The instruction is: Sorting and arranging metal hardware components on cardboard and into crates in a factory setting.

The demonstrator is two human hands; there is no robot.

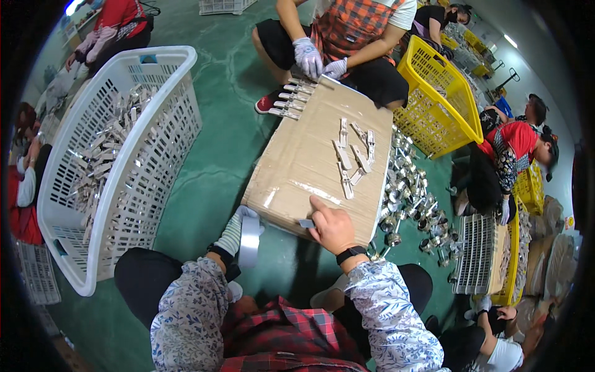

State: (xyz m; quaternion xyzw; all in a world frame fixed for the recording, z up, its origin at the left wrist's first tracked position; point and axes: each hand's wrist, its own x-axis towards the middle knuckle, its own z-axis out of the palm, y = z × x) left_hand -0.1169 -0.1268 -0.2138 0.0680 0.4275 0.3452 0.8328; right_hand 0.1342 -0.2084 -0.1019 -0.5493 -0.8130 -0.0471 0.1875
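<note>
A roll of silver-grey tape (250, 239) hangs upright in my left hand (240, 222), which wears a striped glove and is closed round it; its fingers are partly hidden. My bare right hand (334, 227) is over the near edge of a cardboard-covered board (291, 162), index finger stretched forward. A short strip of grey tape (306, 223) shows at its thumb, seemingly pinched there. Several pale clip-shaped pieces (342, 154) lie loose on the board. More of these pieces (294, 99) sit in a row along its far left edge.
A co-worker's gloved hands (308, 59) are at the board's far end. To the left stands a white basket (189, 93) of pale pieces. Metal round-headed parts (403, 186) lie heaped on the green floor right of the board, near a yellow crate (443, 77).
</note>
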